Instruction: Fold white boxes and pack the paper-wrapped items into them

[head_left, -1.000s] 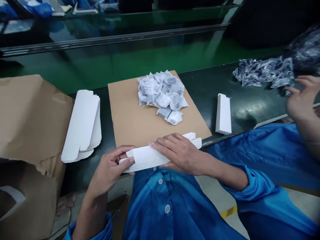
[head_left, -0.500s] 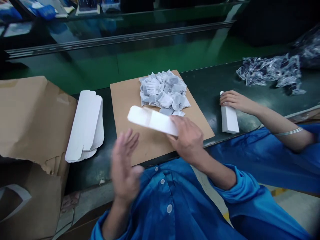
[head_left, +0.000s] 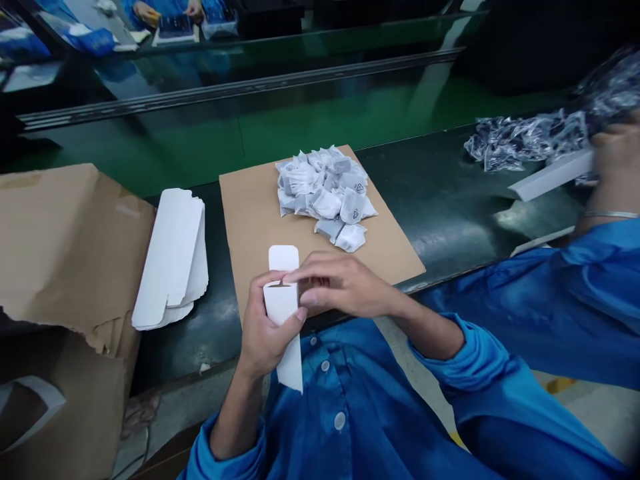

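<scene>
A narrow white carton is upright in my left hand, whose fingers and thumb wrap round its sides. Its long lid flap stands up at the far side of the open top. My right hand reaches across from the right, its fingertips at the carton's top edge and its fingers stretched out. I see nothing gripped in that hand. Just beyond lies a pile of small white wrapped packets, some with a printed triangle mark, on a brown cardboard sheet.
Flattened white cartons are stacked at left, beside a large brown cardboard box. At right a co-worker's hand holds a white carton near clear plastic-wrapped items. Another person's hands work across the bench.
The white carton has passed from my right hand into my left and turned upright, nearer my body. The co-worker's hand has moved right with a white carton.
</scene>
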Motion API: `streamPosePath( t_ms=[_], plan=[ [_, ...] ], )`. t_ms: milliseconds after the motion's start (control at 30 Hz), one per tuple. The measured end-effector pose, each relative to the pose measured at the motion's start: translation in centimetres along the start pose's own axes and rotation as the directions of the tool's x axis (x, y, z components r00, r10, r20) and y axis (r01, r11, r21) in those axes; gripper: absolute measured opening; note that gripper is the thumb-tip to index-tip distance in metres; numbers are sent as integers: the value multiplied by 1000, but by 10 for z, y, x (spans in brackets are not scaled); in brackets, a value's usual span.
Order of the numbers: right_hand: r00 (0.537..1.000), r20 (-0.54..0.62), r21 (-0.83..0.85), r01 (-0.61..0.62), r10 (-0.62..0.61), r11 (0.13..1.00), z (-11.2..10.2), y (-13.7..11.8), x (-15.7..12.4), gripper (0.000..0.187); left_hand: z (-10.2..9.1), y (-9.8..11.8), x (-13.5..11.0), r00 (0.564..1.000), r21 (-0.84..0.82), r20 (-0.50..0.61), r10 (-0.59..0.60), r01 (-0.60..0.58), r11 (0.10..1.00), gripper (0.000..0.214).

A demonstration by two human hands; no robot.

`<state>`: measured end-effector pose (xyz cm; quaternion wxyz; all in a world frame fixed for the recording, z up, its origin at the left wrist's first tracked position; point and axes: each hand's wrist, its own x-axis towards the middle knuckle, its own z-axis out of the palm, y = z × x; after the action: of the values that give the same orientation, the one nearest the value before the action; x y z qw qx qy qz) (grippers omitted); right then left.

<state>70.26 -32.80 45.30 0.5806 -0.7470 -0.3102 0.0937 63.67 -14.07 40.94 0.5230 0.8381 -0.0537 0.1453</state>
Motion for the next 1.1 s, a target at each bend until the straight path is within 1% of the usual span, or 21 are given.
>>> streamPosePath(
  t_ms=[67,100,133,167,200,233,267,300,367,433,467,500,533,633,667,733,833,933,1000,1033,1100],
  plan=[
    [983,-150,162,-84,109,983,-6,4,9,30,-1,2,-1,998,45,53,-42,40,998,41],
    [968,-182,250,-125,174,960,-7,6,14,35,-2,4,-1,996,75,71,-61,56,996,39],
    [962,-158,325,-163,223,932,-8,7,18,39,-1,5,0,993,104,88,-76,67,992,38],
    [966,-80,373,-200,246,906,-7,7,21,40,-1,7,1,991,128,101,-85,72,989,37],
    [969,15,392,-234,248,890,-6,7,23,39,1,7,1,990,149,111,-90,73,986,37],
    [967,84,389,-253,240,886,-3,7,24,36,3,8,1,990,165,111,-90,71,984,38],
    [967,109,371,-254,230,893,0,6,25,33,5,7,0,993,173,95,-77,59,983,40],
    [970,101,345,-241,220,907,4,5,24,31,8,5,-1,997,170,63,-48,36,985,44],
    [979,50,295,-202,196,934,10,3,20,29,14,2,-5,999,120,-36,40,-35,992,57],
    [986,-4,248,-160,166,956,14,1,16,24,19,-1,-9,991,35,-100,85,-82,996,79],
    [989,-20,219,-138,146,966,16,1,14,20,20,-2,-10,992,10,-99,83,-82,997,89],
    [992,-33,187,-112,120,976,16,0,12,17,20,-2,-11,995,16,-73,71,-70,997,96],
    [995,-44,154,-76,84,985,17,1,10,14,19,-2,-12,998,49,-35,61,-59,997,99],
    [997,-35,58,71,-69,996,20,5,3,11,12,-1,-12,996,202,53,75,-84,976,86],
    [992,-34,22,120,-119,993,21,8,-1,13,9,0,-12,993,231,78,85,-101,968,81],
    [977,-74,-56,197,-201,979,26,13,-8,19,3,1,-11,988,247,117,104,-130,960,74],
    [958,-148,-110,229,-244,967,37,18,-18,25,-4,1,-9,977,247,171,128,-168,954,68],
    [960,-146,-145,217,-238,965,48,19,-21,28,-8,0,-10,975,230,182,130,-170,958,68],
    [963,-123,-217,210,-240,953,51,18,-20,30,-8,-1,-11,979,200,185,90,-128,971,67],
    [964,-102,-248,213,-244,945,50,19,-19,31,-6,-2,-11,982,179,183,51,-84,980,67],
    [965,-39,-294,238,-260,926,40,21,-16,32,0,-4,-10,988,109,131,-80,66,992,65]
  ],
)
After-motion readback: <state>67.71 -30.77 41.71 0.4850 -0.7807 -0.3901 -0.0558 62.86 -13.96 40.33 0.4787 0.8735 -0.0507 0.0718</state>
